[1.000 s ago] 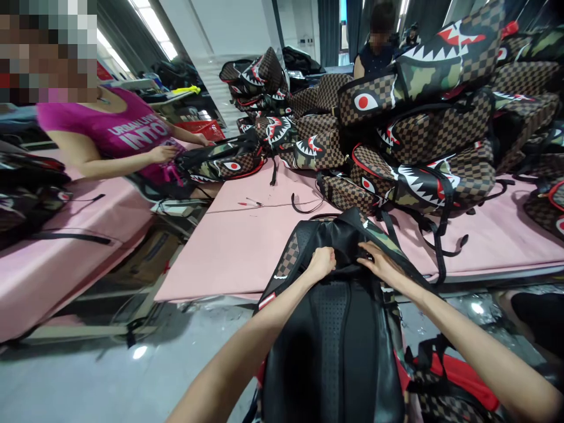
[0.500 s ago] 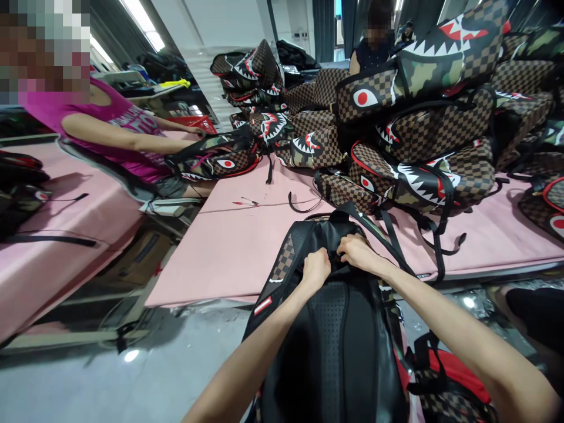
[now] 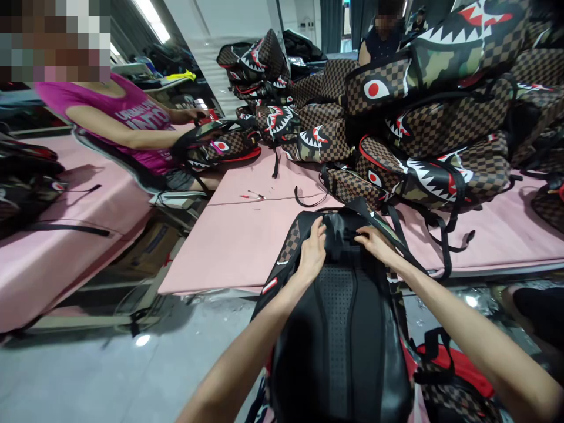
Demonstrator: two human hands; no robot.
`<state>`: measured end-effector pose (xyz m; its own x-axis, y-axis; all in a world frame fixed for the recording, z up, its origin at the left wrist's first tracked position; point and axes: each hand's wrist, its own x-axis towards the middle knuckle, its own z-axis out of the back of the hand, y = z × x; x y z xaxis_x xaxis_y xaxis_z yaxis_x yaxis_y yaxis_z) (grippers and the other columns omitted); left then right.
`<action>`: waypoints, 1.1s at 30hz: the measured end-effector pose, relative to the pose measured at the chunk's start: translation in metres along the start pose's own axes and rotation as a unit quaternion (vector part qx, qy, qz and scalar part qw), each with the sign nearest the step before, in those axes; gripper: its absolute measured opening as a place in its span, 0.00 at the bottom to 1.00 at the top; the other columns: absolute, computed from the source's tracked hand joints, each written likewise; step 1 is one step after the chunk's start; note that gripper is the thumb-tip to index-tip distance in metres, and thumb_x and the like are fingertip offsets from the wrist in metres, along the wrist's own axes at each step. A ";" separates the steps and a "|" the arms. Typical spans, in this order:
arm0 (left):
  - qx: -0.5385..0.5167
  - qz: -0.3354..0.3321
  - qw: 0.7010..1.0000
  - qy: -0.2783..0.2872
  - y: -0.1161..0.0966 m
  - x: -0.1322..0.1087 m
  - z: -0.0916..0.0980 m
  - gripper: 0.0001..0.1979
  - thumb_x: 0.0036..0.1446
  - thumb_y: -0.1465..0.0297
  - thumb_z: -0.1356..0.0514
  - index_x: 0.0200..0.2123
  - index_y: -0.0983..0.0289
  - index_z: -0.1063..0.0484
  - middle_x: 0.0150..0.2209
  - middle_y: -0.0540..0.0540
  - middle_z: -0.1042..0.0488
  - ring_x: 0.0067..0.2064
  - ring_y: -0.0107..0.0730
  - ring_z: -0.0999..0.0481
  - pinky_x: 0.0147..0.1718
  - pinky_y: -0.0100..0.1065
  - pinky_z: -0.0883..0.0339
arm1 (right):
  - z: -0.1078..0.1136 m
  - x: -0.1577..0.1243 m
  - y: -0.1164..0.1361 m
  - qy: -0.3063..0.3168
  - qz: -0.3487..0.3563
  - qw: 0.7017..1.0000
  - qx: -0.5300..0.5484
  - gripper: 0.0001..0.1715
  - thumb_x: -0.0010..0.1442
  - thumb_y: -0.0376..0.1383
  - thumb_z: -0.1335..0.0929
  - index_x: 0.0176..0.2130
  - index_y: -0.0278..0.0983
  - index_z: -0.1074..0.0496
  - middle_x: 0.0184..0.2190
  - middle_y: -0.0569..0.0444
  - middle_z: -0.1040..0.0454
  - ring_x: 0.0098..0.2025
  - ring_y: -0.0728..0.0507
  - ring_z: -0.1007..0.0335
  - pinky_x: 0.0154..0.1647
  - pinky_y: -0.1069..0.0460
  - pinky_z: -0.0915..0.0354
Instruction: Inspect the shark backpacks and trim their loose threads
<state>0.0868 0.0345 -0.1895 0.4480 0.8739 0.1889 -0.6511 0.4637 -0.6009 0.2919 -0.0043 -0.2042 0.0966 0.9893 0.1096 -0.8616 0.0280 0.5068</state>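
A black backpack (image 3: 337,329) stands upright in front of me, its padded, perforated back panel facing me and its top by the table edge. Checkered and camouflage pieces show along its sides. My left hand (image 3: 314,249) rests at the upper left of the back, fingers stretched out and holding nothing. At the upper right my right hand (image 3: 374,244) touches the black top panel. Its fingers are bent and slightly apart, with nothing visible between them. A black strap with a camouflage strip (image 3: 394,238) runs down to the right past that hand.
Checkered backpacks with shark-mouth prints (image 3: 440,176) are piled on the pink table (image 3: 233,247). A pen (image 3: 251,196) lies there. To the left, a seated person in a pink shirt (image 3: 141,120) handles another backpack (image 3: 220,144). A red and checkered bag (image 3: 462,376) is low on the right.
Both hands were closed close together at the backpack's top. They have moved apart, and the left fingers have straightened. The view has shifted slightly left.
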 end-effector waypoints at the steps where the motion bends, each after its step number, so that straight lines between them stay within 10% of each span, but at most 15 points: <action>1: -0.013 -0.042 0.999 0.005 0.007 -0.001 0.004 0.18 0.63 0.74 0.56 0.56 0.64 0.43 0.51 0.58 0.30 0.54 0.31 0.32 0.52 0.35 0.38 | 0.002 -0.003 -0.004 -0.015 -0.020 1.000 0.015 0.16 0.59 0.35 0.38 0.46 0.34 0.29 0.42 0.46 0.26 0.43 0.42 0.30 0.42 0.49 0.37; 8: -0.004 -0.124 0.991 0.044 0.035 0.001 0.013 0.08 0.53 0.76 0.41 0.39 0.66 0.31 0.37 0.56 0.27 0.41 0.37 0.28 0.43 0.39 0.33 | 0.007 -0.014 0.010 -0.046 -0.039 0.996 0.072 0.22 0.49 0.36 0.29 0.44 0.32 0.29 0.40 0.47 0.24 0.39 0.43 0.28 0.37 0.52 0.34; 12: -0.013 -0.140 0.990 0.020 0.028 -0.008 0.013 0.02 0.53 0.76 0.41 0.32 0.65 0.31 0.32 0.52 0.31 0.35 0.32 0.30 0.37 0.34 0.34 | 0.011 -0.028 0.031 -0.034 -0.005 0.998 0.047 0.07 0.50 0.33 0.31 0.33 0.36 0.25 0.27 0.52 0.24 0.30 0.43 0.28 0.32 0.52 0.37; 22: 0.081 -0.239 0.967 -0.029 0.037 -0.125 0.003 0.12 0.61 0.76 0.50 0.31 0.62 0.28 0.25 0.50 0.35 0.32 0.30 0.37 0.35 0.33 0.40 | -0.032 -0.159 0.036 -0.052 0.149 0.987 -0.040 0.16 0.59 0.26 0.39 0.43 0.38 0.28 0.30 0.51 0.24 0.33 0.44 0.29 0.34 0.52 0.38; 33: 0.096 -0.219 0.971 -0.027 0.040 -0.124 -0.005 0.12 0.60 0.76 0.50 0.34 0.61 0.27 0.27 0.51 0.34 0.34 0.31 0.34 0.38 0.35 0.39 | -0.035 -0.137 0.030 -0.027 0.043 0.990 0.133 0.17 0.56 0.31 0.39 0.42 0.39 0.26 0.37 0.51 0.22 0.36 0.44 0.25 0.39 0.50 0.31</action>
<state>0.0081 -0.0563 -0.2409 0.6785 0.5905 0.4370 -0.5102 0.8068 -0.2981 0.2349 -0.1337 -0.2340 0.0627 0.9769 0.2042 -0.7062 -0.1012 0.7008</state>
